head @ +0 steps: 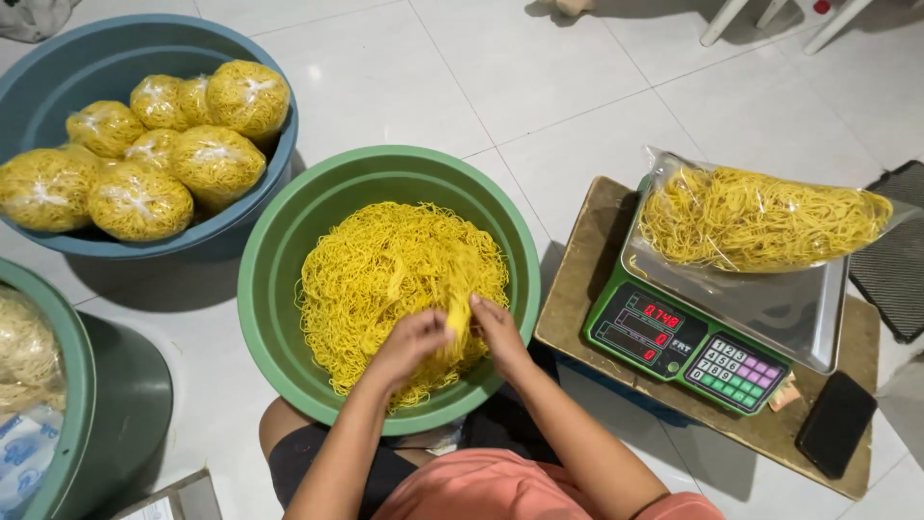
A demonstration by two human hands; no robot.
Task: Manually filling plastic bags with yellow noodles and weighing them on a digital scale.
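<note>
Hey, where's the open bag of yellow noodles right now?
In the head view, the open bag of noodles lies on the steel pan of the green scale, at the right, beside the green basin where both hands work.

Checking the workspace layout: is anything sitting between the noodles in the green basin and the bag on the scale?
Nothing visible. Both hands, left hand and right hand, are in the loose noodles in the green basin; only bare floor and board edge separate it from the bag on the scale.

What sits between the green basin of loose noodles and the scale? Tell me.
In the head view, only bare white floor tile separates the green basin from the wooden board under the scale; nothing lies in that gap.
</note>
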